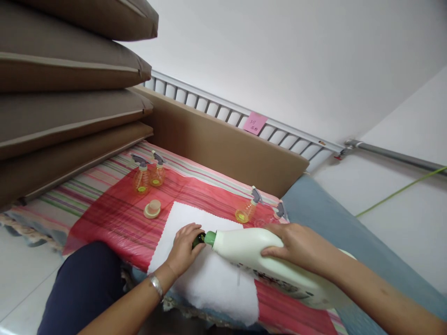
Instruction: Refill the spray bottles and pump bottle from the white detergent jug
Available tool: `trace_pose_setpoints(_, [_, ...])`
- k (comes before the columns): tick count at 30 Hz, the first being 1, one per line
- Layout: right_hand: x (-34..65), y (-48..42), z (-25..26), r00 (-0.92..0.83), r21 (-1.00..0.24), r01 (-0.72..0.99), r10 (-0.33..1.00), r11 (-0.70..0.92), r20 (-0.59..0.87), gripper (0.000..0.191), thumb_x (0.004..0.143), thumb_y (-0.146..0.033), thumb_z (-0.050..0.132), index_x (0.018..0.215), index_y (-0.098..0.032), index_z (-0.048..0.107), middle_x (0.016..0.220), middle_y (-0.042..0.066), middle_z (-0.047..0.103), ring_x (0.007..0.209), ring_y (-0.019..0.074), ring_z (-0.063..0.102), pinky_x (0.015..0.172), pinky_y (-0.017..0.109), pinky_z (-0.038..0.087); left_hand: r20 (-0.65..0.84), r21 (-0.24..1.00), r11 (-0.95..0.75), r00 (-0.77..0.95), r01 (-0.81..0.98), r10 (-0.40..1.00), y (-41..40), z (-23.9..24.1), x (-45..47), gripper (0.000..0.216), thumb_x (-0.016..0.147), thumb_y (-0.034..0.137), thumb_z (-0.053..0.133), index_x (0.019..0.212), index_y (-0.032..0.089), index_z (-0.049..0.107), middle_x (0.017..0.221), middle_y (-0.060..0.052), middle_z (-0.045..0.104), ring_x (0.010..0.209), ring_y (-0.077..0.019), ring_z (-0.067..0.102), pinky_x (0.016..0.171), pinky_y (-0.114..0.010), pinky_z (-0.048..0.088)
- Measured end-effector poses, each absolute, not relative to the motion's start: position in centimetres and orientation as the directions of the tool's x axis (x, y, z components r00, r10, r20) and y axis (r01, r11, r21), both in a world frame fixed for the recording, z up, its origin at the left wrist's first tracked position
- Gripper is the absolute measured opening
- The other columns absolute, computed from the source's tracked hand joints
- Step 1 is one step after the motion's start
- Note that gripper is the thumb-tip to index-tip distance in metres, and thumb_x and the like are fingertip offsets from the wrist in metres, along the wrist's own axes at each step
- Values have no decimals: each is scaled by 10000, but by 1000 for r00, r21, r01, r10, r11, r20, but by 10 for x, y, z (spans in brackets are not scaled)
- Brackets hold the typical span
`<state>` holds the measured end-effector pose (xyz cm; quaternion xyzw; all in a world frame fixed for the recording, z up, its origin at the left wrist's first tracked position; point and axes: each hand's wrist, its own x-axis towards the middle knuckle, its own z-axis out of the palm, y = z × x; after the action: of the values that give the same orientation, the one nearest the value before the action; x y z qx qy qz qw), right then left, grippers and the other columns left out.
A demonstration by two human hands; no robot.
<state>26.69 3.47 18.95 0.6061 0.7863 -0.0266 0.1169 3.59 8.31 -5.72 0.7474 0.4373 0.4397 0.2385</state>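
Observation:
My right hand [293,246] grips a large pale-green plastic jug [251,246] by its handle area. The jug lies tilted nearly on its side, its green neck [210,238] pointing left. My left hand [185,246] is closed around a small dark green container [198,240], whose glossy end meets or nearly meets that neck; whether they touch, I cannot tell. Fingers cover most of the container. Beneath both hands is a white scallop-edged sheet [223,288]. A pale round lid [152,209] lies left of the sheet.
Two yellow-tinted spray bottles [141,179] stand back left; another spray bottle [246,211] and a clear pinkish one [268,218] stand behind the jug. Red plastic [129,232] covers the striped cloth [56,209]. Stacked brown cushions [70,111] rise at left, a brown board [216,144] behind.

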Motion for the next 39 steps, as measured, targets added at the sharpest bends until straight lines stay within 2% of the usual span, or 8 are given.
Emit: trace_pose_setpoints(39, [262, 38, 195, -248, 108, 955, 944, 276, -217, 292, 766, -502, 619, 930, -263, 656, 843, 34, 709, 767, 257, 653, 606, 303, 426, 453, 729, -507, 231, 459, 861, 82, -54, 36, 286, 812, 307, 584, 1091, 242, 597, 1205, -78, 604, 1167, -265, 499, 972, -483, 394])
